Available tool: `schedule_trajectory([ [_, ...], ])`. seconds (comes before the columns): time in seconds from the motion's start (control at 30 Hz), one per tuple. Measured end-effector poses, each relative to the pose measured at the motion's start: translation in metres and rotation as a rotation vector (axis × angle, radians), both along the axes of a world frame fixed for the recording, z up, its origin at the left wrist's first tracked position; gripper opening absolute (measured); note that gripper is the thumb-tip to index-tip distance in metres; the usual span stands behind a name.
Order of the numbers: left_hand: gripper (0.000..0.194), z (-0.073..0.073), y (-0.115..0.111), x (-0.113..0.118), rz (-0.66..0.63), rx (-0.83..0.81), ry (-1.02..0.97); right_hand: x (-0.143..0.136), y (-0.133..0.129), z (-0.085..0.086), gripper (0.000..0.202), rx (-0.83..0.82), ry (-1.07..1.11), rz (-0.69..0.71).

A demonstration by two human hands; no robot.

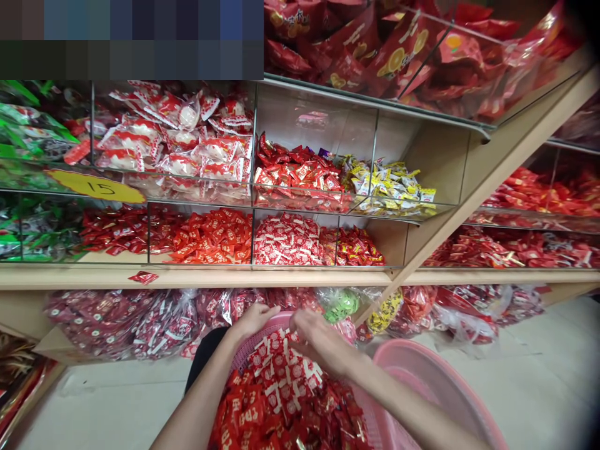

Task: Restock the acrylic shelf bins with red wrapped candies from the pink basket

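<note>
A pink plastic basket (pixel 278 320) in front of me holds many wrapped candies. White-and-red wrapped candies (pixel 280 361) lie toward its far side, and plain red wrapped candies (pixel 248 403) fill the near side. My left hand (pixel 253 322) is closed on the basket's far left rim. Over the white-and-red candies, near the far right rim, my right hand (pixel 319 340) has its fingers curled. Whatever lies in those fingers, if anything, is hidden from view.
A wooden shelf (pixel 225 277) with clear dividers holds heaps of candies. One red candy (pixel 143 277) lies on its ledge. Filled plastic bags (pixel 98 322) sit beneath. A larger pink tub (pixel 422 351) stands right of the basket. A yellow tag (pixel 96 186) reads 15.
</note>
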State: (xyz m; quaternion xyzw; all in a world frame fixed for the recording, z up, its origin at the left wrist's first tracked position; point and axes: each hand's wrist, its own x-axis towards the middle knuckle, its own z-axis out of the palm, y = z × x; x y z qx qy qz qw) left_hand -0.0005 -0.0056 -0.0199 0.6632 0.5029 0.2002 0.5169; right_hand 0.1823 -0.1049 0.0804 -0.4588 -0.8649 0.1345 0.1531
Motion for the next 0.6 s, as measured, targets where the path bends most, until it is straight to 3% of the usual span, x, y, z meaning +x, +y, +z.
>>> schedule_trajectory([
  [0.1,0.054,0.001,0.0,0.0,-0.006,0.007,-0.024,0.005,0.043,0.032,0.006,0.172,0.138,-0.106],
  [0.2,0.053,0.002,-0.001,-0.002,0.001,0.004,-0.029,0.016,0.093,0.046,0.01,0.296,0.192,-0.243],
  [0.37,0.055,0.005,-0.003,-0.004,0.02,-0.026,-0.017,0.026,0.146,0.046,0.019,0.312,0.044,-0.377],
  [0.6,0.055,0.01,-0.006,-0.001,0.037,-0.028,-0.038,0.026,0.162,0.039,0.023,0.269,-0.093,-0.458],
])
